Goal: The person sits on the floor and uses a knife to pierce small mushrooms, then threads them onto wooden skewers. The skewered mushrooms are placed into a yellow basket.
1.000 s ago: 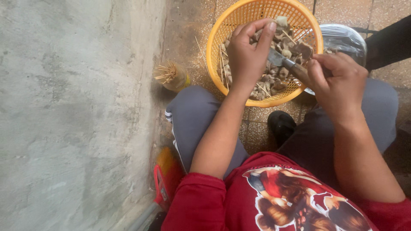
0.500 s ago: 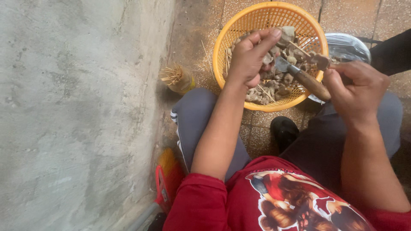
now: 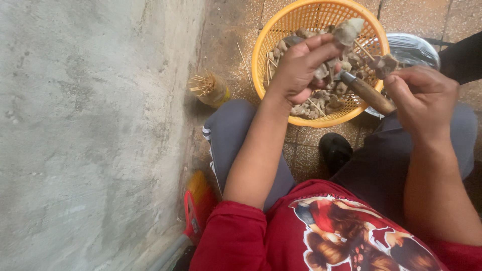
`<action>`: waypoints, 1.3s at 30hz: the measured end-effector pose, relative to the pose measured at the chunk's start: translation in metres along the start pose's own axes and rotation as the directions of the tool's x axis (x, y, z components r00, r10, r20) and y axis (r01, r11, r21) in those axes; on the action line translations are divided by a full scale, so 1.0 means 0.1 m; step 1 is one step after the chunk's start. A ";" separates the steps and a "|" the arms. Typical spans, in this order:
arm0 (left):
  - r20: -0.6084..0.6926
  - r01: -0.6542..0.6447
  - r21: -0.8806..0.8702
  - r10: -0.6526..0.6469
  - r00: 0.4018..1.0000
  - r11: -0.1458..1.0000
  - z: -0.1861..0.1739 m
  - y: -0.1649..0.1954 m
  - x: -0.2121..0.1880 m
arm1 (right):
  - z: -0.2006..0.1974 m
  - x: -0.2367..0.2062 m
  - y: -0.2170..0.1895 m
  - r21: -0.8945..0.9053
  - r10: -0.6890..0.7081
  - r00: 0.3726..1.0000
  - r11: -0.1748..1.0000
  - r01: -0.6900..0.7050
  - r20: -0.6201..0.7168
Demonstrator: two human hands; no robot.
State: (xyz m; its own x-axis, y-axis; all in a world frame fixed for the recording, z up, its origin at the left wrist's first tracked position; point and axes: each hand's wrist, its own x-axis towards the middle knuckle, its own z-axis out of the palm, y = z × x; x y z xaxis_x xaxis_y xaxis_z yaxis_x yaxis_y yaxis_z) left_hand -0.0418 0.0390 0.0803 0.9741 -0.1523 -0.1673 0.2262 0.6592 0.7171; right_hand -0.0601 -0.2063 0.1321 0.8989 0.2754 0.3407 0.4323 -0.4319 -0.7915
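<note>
1. Left hand: fingers curled shut around a small greyish-brown piece, held just above the orange plastic basket. Holding it over the basket probably means any trimmings fall back in.
2. A second, paler lump shows just past the left fingertips; cannot tell whether it is held or lies on the heap.
3. Right hand: closed around the wooden handle of a knife. The blade end points left and meets the piece in the left hand. A dark lump sits at the right fingertips, apparently pinched there.
4. Basket stands on the tiled floor between the knees, well within reach of both hands. It holds more small pieces mixed with thin sticks.
5. Metal bowl: just behind the basket's right side, partly hidden by it; contents not visible.
6. Small yellowish container of thin sticks stands upright on the floor left of the basket, near the concrete wall. No label readable.
7. Orange-and-red object lies by the left thigh at the wall's foot; kind unclear.
</note>
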 end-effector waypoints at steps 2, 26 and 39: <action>0.049 0.012 0.050 -0.014 0.999 0.999 0.05 -0.16 0.06 | 0.02 0.00 -0.05 -0.091 -0.039 0.999 0.995 0.040 0.012; -0.023 -0.171 -0.016 0.171 0.985 0.985 -0.01 -0.07 0.02 | -0.10 -0.06 0.15 -0.213 0.034 0.998 0.977 -0.023 0.048; -0.024 -0.201 0.186 0.209 0.978 0.962 -0.10 -0.23 0.07 | -0.10 -0.07 0.07 -0.271 -0.044 0.998 0.961 0.058 0.055</action>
State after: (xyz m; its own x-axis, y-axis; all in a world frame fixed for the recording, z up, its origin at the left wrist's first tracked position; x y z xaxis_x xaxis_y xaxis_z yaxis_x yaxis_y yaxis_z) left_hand -0.0403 0.0298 0.0559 0.9995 0.0066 -0.0299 0.0219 0.5274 0.8493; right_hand -0.0631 -0.2196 0.1288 0.8736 0.3410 0.3472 0.4864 -0.6322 -0.6030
